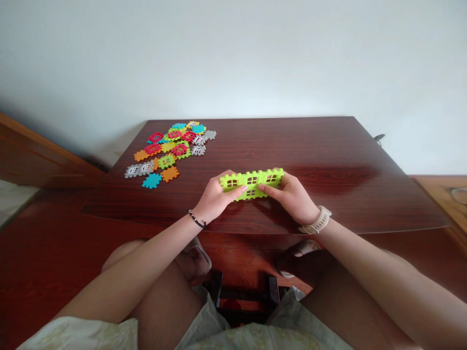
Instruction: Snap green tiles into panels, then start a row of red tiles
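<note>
A lime-green panel of joined toy building tiles (pixel 251 181), with toothed edges and small window openings, is held upright above the front part of the table. My left hand (pixel 221 193) grips its left end, thumb across the near face and fingers hidden behind. At the right end, my right hand (pixel 292 192) holds it the same way. Both thumbs point inward over the middle and partly cover the lower row of windows. The panel looks three tiles wide along the top.
A dark wood table (pixel 299 146) stands against a pale wall. Loose toothed tiles (pixel 168 146) in red, orange, yellow, green, blue and grey lie at its back left, some overlapping. A blue tile (pixel 152 181) is nearest the front. A black cable (pixel 379 138) shows beyond the right edge.
</note>
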Demonstrator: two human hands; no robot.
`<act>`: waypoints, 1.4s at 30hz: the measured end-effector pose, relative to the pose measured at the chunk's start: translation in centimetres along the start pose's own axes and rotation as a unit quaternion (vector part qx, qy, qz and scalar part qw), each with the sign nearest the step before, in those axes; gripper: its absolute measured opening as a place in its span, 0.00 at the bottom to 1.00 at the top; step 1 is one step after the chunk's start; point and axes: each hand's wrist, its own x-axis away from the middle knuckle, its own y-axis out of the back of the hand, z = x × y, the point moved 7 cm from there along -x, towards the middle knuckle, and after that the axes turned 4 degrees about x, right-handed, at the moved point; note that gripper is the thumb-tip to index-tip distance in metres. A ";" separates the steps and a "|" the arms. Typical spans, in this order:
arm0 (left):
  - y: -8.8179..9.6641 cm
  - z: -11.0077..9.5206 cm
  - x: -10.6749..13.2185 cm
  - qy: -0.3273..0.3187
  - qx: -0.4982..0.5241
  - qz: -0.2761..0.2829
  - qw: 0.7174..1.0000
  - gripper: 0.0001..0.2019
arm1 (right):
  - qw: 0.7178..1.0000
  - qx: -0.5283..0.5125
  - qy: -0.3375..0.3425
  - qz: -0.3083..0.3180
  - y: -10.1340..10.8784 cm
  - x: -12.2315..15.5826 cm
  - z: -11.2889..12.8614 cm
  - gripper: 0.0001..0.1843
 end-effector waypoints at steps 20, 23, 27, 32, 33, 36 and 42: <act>-1.0 0.9 -0.2 0.012 0.089 0.008 0.996 0.24 | 1.000 -0.013 -0.006 0.005 -0.7 0.1 0.1 0.22; -1.1 1.0 -0.2 0.018 0.093 0.013 0.995 0.25 | 1.000 -0.014 -0.005 0.009 -0.7 0.1 0.3 0.21; -1.0 1.0 -0.1 0.030 0.126 0.007 0.992 0.23 | 1.000 -0.013 -0.001 0.005 -0.3 0.0 0.5 0.22; -0.4 1.0 -0.4 0.032 0.136 0.011 0.990 0.20 | 0.999 -0.042 -0.011 -0.028 0.8 -0.2 0.2 0.24; 0.1 0.9 -0.6 0.024 0.128 0.000 0.991 0.19 | 0.998 -0.049 -0.013 -0.033 1.0 -0.3 0.0 0.25; 1.1 0.7 -0.9 0.000 0.075 -0.024 0.997 0.17 | 0.998 -0.048 -0.011 -0.044 1.4 -0.4 -0.2 0.26; 1.3 0.4 -0.9 -0.031 0.005 -0.019 0.999 0.17 | 0.999 -0.028 0.002 -0.036 1.5 -0.4 -0.1 0.25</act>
